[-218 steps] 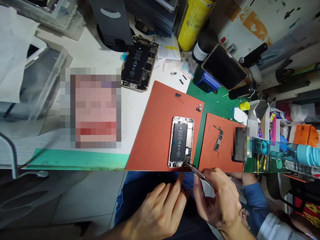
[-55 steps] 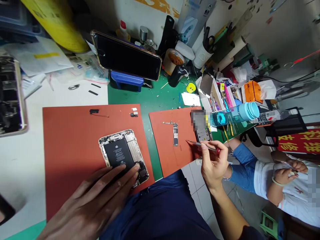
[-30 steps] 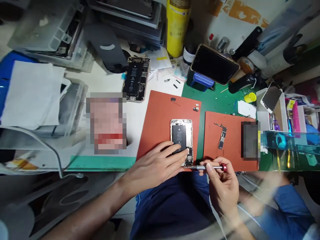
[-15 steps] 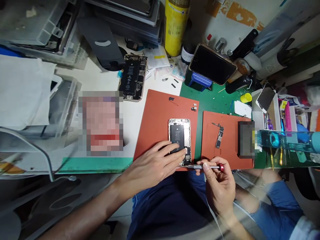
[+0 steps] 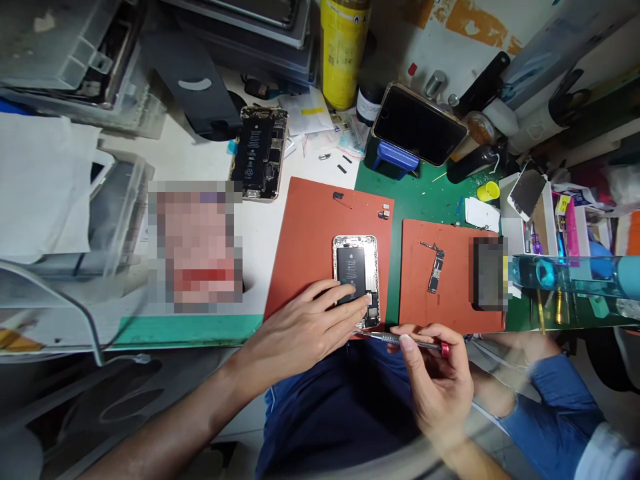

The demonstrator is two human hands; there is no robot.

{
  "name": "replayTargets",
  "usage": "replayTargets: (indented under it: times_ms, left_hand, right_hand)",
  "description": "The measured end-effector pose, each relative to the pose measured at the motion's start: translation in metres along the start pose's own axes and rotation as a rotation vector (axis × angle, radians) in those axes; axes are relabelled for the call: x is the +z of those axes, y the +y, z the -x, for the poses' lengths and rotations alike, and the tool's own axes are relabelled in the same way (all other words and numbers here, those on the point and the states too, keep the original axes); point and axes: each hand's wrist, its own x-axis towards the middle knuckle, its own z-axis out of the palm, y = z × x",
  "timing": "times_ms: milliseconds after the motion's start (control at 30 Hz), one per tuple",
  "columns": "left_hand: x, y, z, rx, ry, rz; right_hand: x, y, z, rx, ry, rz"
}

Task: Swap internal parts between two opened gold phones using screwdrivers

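Observation:
An opened phone (image 5: 372, 253) with its black battery (image 5: 351, 260) exposed lies face down on a reddish-brown mat (image 5: 305, 233). My left hand (image 5: 313, 327) rests across its lower half, fingers stretched over the battery and frame; the thumb is hidden. My right hand (image 5: 440, 383) is closed around a screwdriver (image 5: 387, 338) with a knurled metal shaft and red end cap. The tool lies nearly level, its tip pointing left at the phone's bottom edge beside my left hand. Whether the tip touches the phone is hard to tell.
A logic board (image 5: 435, 272) lies on a second mat (image 5: 460, 320) to the right. Behind stand another opened phone (image 5: 260, 153), a propped phone (image 5: 419, 123) and a yellow can (image 5: 344, 57). Plastic boxes (image 5: 135, 200) fill the left side. Someone's bare knee and blue shorts (image 5: 555, 400) show at lower right.
The view has shifted slightly. The screwdriver now tilts a little more, its red end lower, and the fingers of my right hand have moved along the handle. My left hand stays on the phone.

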Motion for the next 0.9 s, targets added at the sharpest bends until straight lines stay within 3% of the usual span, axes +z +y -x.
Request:
replayTargets:
  times_ms: [300, 900]
  left_hand:
    - [-0.0005, 0.0005, -0.0017, -0.001, 0.015, 0.0]
    - [0.0013, -0.0003, 0.0036, -0.018, -0.035, 0.038]
  right_hand:
    - [-0.0059, 0.0025, 0.0065, -0.142, -0.011, 0.174]
    - [-0.0059, -0.0002, 0.0022, -0.106, 0.033, 0.229]
